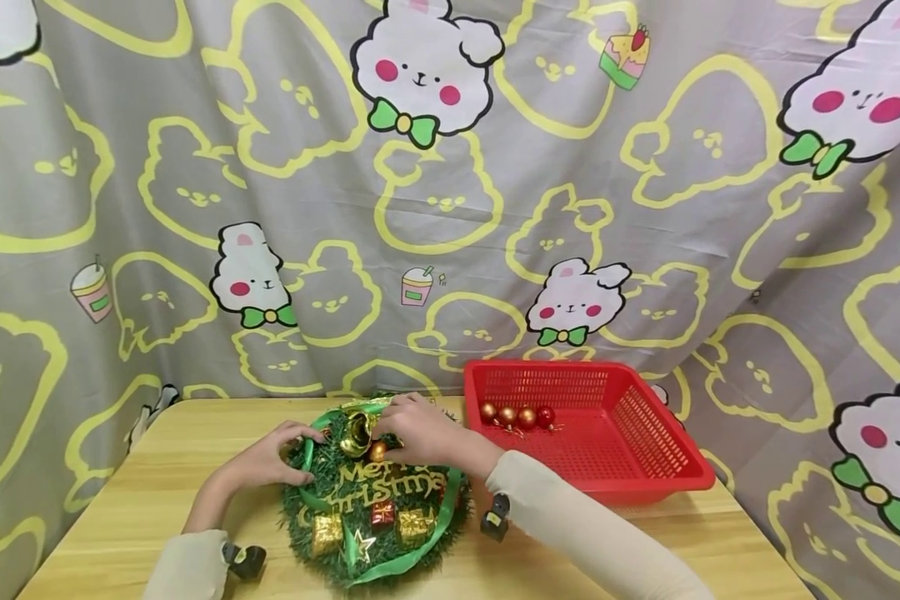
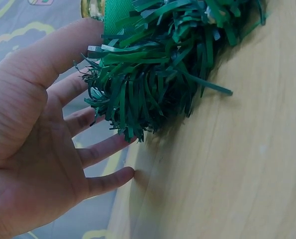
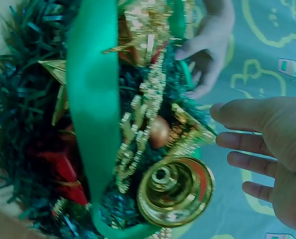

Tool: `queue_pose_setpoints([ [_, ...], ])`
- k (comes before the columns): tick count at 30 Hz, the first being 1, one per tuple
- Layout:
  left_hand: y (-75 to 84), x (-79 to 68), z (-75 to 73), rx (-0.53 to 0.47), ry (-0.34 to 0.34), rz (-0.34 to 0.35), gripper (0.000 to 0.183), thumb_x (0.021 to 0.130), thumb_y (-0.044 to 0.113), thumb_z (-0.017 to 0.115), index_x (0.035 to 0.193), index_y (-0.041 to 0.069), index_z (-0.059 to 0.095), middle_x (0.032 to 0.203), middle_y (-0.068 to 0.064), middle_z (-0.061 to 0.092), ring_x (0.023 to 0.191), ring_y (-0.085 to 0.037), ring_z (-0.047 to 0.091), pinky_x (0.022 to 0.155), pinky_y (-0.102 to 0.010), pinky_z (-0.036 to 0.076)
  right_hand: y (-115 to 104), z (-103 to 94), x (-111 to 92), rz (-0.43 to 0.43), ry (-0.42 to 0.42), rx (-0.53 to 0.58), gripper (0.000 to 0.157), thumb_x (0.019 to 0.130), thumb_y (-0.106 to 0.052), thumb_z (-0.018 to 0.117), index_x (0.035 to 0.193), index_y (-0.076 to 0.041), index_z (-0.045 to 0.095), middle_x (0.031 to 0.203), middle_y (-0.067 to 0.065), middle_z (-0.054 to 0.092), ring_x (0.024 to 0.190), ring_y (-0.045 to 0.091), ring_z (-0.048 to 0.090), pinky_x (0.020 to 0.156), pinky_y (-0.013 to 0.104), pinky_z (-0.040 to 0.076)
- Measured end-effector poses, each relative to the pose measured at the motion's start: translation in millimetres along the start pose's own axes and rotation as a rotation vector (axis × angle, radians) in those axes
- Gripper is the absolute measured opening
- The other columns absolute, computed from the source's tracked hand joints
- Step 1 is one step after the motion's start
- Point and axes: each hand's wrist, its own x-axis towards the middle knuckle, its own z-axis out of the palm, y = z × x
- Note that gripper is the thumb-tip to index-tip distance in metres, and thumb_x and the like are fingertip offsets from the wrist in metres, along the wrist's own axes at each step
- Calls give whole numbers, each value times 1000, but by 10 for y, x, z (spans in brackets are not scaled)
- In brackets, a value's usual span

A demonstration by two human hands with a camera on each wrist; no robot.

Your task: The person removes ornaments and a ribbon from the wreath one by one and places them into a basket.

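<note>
A round green tinsel wreath (image 1: 322,546) lies on the table, with gold "Merry Christmas" lettering (image 1: 386,487) across it. My left hand (image 1: 273,457) is at its left edge; in the left wrist view the thumb lies by the green ribbon (image 2: 118,17) and the spread fingers reach behind the fringe. My right hand (image 1: 420,429) hovers over the upper part beside a gold bell (image 3: 175,194) and a small copper-orange ball (image 3: 159,132). Its fingers are nearly straight, fingertips right by a glittery gold pointed piece (image 3: 190,134). Gold and red gift boxes (image 1: 382,513) and a gold star (image 1: 363,546) decorate the lower part.
A red plastic basket (image 1: 630,482) stands to the right on the wooden table (image 1: 150,492), with several gold and red balls (image 1: 527,417) in its left corner. A grey patterned curtain (image 1: 450,225) hangs behind the table.
</note>
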Motion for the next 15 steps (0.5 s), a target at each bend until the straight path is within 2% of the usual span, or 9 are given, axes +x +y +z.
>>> queue_pose_setpoints([
  [2,1,-5,4,-7,0,0,55,79,17,84,128,6,61,136,-26,46,125,-48,47,105,-71,43,-32,52,19,10,-21,-15,27,90,-33,79,116,-25,77,114,-13,74,100,10,58,99,33,48],
  [6,-6,-8,8,-13,-6,4,55,79,18,84,128,7,61,137,-27,46,125,-48,47,103,-71,44,-50,132,59,12,-55,-61,25,90,-32,79,114,-28,78,111,-15,75,91,9,53,88,28,43],
  [9,0,-2,-4,-6,6,8,54,79,17,84,127,6,61,137,-28,45,125,-49,46,103,-71,44,-34,170,105,1,-58,-89,26,90,-29,79,116,-28,78,110,-15,75,91,9,55,84,27,40],
  [15,1,2,-1,4,6,6,54,79,15,84,127,5,61,136,-29,45,124,-48,48,103,-70,44,-14,244,152,-16,-70,-87,26,92,-26,77,118,-29,77,112,-15,75,97,9,60,87,28,41],
])
